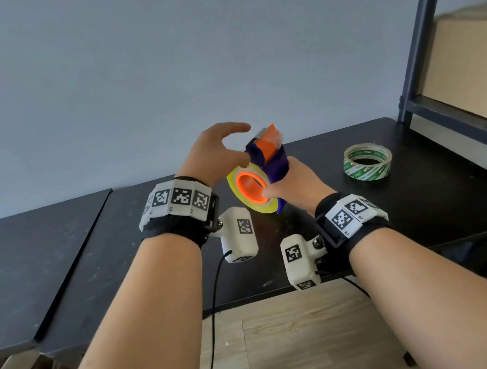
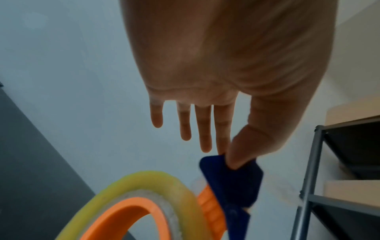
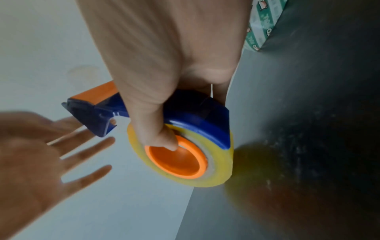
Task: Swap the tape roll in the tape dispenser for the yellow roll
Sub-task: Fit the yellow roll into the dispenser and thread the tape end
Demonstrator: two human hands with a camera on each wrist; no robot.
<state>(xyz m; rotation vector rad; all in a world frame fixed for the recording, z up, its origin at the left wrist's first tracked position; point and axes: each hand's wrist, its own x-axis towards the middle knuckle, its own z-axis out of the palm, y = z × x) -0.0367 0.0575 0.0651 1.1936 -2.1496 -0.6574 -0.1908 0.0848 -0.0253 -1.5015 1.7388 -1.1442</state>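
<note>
My right hand [image 1: 294,184] grips a blue and orange tape dispenser [image 1: 273,160] above the black table [image 1: 430,205]. A yellow roll [image 1: 263,209] sits on the dispenser's orange hub [image 1: 250,188]. In the right wrist view my right hand [image 3: 156,73] wraps the blue frame [image 3: 195,113], thumb tip on the hub's rim [image 3: 176,160], beside the yellow roll [image 3: 218,170]. My left hand [image 1: 221,152] is spread, fingers straight, at the dispenser's front end. In the left wrist view its thumb tip [image 2: 240,155] touches the blue front piece [image 2: 232,178]. A green-printed tape roll [image 1: 366,161] lies flat on the table to the right.
A dark metal shelf frame [image 1: 421,28] stands at the right end of the table, with a cardboard box [image 1: 471,62] on its shelf. A second black table [image 1: 25,266] adjoins on the left. Cables hang from the wrist cameras over the table's front edge to the wooden floor [image 1: 291,336].
</note>
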